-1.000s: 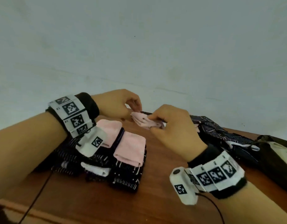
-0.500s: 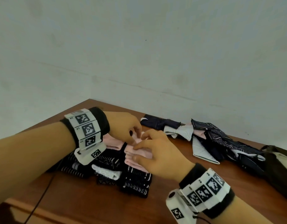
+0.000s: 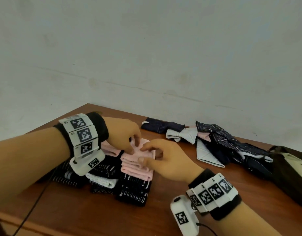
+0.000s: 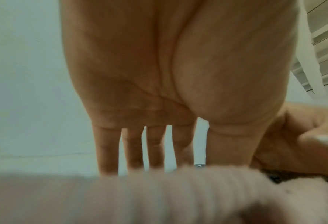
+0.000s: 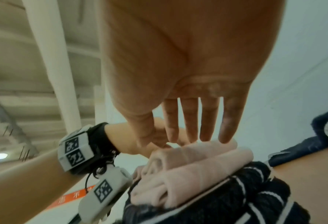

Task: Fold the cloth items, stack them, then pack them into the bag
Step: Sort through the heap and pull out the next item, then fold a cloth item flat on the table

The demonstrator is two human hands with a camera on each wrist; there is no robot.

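A folded pink cloth (image 3: 138,165) lies on top of another pink one, on a stack of black striped cloths (image 3: 133,189) at the table's left. My left hand (image 3: 132,148) presses its far left part with straight fingers (image 4: 132,148). My right hand (image 3: 142,154) touches its right side, with straight fingertips (image 5: 224,136) on the pink cloth (image 5: 197,163). Another pink fold (image 3: 109,149) sits further left, partly hidden under my left wrist. The dark bag (image 3: 289,171) lies at the far right edge.
A loose heap of dark patterned and white cloths (image 3: 213,142) lies along the wall side of the brown table (image 3: 172,193). A black cable (image 3: 32,206) runs off the front left edge. The wall stands close behind.
Both hands brought the folded pink cloth from the middle back of the table to the left and laid it on the stack. The fingers now lie straight on it.
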